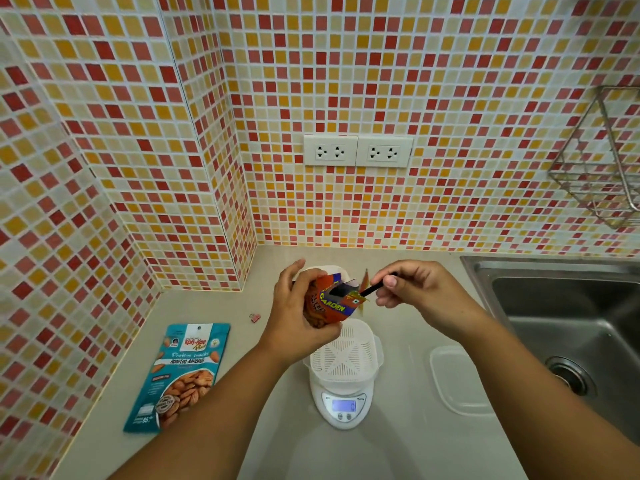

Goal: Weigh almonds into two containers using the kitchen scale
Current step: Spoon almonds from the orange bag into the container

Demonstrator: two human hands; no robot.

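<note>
My left hand (298, 320) grips an opened orange almond bag (329, 303) above the counter. My right hand (412, 289) pinches a thin black handle (375, 288) whose far end reaches into the bag's mouth. Below the bag, a white perforated container (346, 355) sits on the white kitchen scale (344, 407), whose blue display is lit. A second white container (322, 270) shows partly behind my left hand. A sealed teal bag of roasted almonds (180, 375) lies flat on the counter at the left.
A clear lid (457, 379) lies right of the scale. A steel sink (568, 327) fills the right side. A small pink clip (255, 317) rests on the counter. A wire rack (602, 161) hangs on the tiled wall, with power sockets (358, 150) above the counter.
</note>
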